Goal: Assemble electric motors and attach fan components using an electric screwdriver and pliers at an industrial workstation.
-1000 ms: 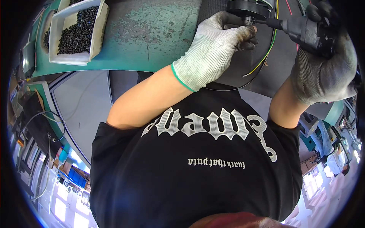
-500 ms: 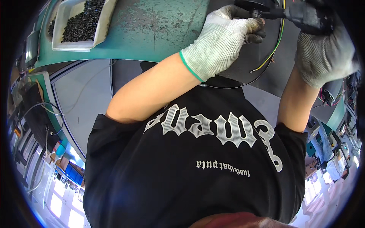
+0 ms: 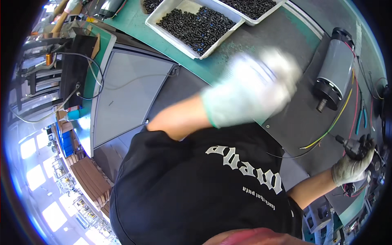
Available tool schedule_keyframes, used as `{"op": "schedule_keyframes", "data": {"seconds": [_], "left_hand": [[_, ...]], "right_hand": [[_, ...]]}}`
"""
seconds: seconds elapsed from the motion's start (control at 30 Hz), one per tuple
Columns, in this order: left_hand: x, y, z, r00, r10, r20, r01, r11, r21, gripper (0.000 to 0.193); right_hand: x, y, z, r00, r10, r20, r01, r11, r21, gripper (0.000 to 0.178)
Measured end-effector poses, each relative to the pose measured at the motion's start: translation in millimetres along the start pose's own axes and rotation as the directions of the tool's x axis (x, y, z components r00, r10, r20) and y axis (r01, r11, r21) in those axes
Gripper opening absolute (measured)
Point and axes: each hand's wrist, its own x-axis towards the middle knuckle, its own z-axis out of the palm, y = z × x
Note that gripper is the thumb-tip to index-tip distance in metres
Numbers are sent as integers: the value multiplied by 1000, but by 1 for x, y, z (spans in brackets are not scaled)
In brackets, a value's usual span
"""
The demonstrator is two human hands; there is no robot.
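Note:
My left hand (image 3: 261,83), in a white knit glove, hangs over the bench between the trays and the motor. Motion smears its fingers. At the lower right, my gloved right hand (image 3: 352,168) is closed round a dark power screwdriver (image 3: 351,147), its nose pointing left. A grey cylindrical motor (image 3: 337,65) with black end caps lies on the dark mat, its threaded shaft toward me. A yellow-green wire (image 3: 341,114) runs down beside it. Beyond my left hand, a white tray (image 3: 153,20) holds many small black parts (image 3: 196,30).
A second white tray (image 3: 261,21) of black parts stands behind the first. Blue-handled pliers (image 3: 359,120) lie right of the motor, among loose wires. A grey panel (image 3: 130,87) is left of my arm. Far at the upper left, another person's gloved hand (image 3: 72,5) shows.
My left hand has come away from the motor and screwdriver. My right hand has carried the screwdriver down and away from the motor. The view has turned, showing more of the bench and trays.

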Motion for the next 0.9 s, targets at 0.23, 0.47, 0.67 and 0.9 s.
{"op": "schedule_keyframes", "data": {"seconds": [0.23,0.47,0.67,0.9], "left_hand": [[-8,-160,-116,835,-532,142,200,533,822,19],[-14,-177,-115,850,-490,194,153,581,799,24],[-14,-166,-115,884,-446,136,167,576,800,26],[2,3,-46,735,-640,224,491,276,-826,42]], "right_hand": [[-18,-1,-7,991,-116,71,118,993,-27,32],[-17,-3,-6,998,6,-65,-4,999,38,32],[-26,-22,25,998,35,-60,-27,992,127,31],[-24,-70,58,981,42,190,-138,839,526,24]]}}
